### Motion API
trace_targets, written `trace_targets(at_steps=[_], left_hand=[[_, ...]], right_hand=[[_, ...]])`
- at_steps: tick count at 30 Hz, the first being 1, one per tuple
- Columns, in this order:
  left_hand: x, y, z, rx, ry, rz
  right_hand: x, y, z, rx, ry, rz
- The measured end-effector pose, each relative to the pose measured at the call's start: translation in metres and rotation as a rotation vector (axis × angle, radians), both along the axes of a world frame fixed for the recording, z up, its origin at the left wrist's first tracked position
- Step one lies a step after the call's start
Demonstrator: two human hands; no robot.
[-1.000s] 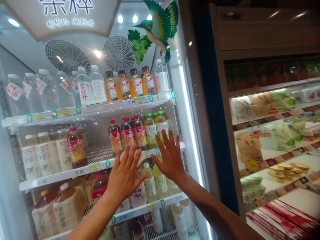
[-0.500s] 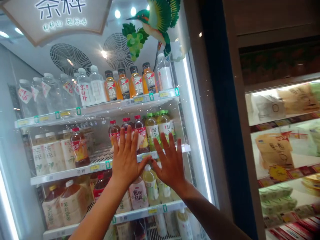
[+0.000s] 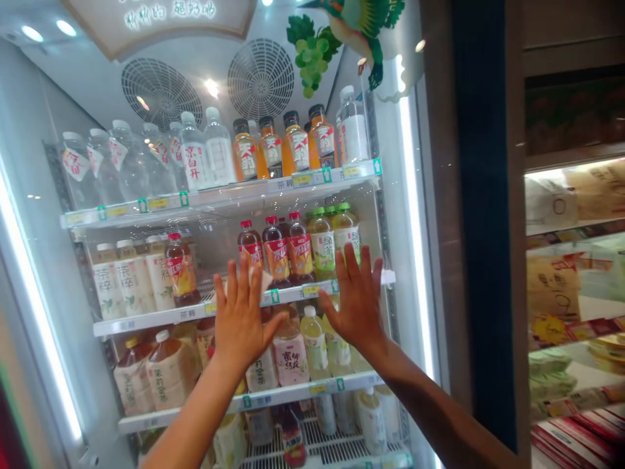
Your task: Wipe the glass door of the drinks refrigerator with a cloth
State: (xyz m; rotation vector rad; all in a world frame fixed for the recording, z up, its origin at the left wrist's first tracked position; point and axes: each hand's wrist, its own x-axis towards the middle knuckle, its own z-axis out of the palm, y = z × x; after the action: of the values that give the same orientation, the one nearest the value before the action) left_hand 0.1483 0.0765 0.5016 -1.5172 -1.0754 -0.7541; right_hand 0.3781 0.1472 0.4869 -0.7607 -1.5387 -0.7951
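Both my hands lie flat on the glass door point(image 3: 393, 221) of a lit drinks fridge. My left hand point(image 3: 241, 322) is open with its fingers spread, and a bit of white cloth point(image 3: 264, 281) shows from under the fingertips. My right hand point(image 3: 359, 303) is open too, pressed on the glass a hand's width to the right, near the door's right edge. Behind the glass, red-capped tea bottles point(image 3: 276, 251) and green-capped bottles point(image 3: 334, 236) stand on the middle shelf point(image 3: 146, 320) just above my fingers.
Water and orange drink bottles point(image 3: 283, 146) fill the top shelf, under two round fan grilles point(image 3: 261, 78). Large tea jugs point(image 3: 161, 374) stand lower left. A dark post point(image 3: 481, 228) divides the fridge from an open chiller of packaged food point(image 3: 571, 286) on the right.
My hands, thumbs nearly touching half a second ago, are now apart: the left has slid left and down on the glass. The view has shifted left and down.
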Motion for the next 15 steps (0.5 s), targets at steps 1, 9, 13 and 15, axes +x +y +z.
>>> trace_targets(at_steps=[1, 9, 13, 15], left_hand=[[-0.005, -0.004, -0.017, -0.031, 0.019, 0.005], [-0.081, -0.020, 0.001, 0.014, -0.057, -0.039], [-0.111, -0.036, -0.032, -0.027, -0.044, -0.015], [-0.130, -0.046, -0.053, -0.061, 0.003, -0.013]], right_hand=[[-0.007, -0.005, 0.000, -0.004, -0.010, 0.000], [-0.106, -0.050, 0.004, -0.036, -0.102, 0.089], [-0.155, -0.060, 0.000, -0.056, -0.086, 0.121], [-0.170, -0.061, -0.005, -0.068, -0.079, 0.108]])
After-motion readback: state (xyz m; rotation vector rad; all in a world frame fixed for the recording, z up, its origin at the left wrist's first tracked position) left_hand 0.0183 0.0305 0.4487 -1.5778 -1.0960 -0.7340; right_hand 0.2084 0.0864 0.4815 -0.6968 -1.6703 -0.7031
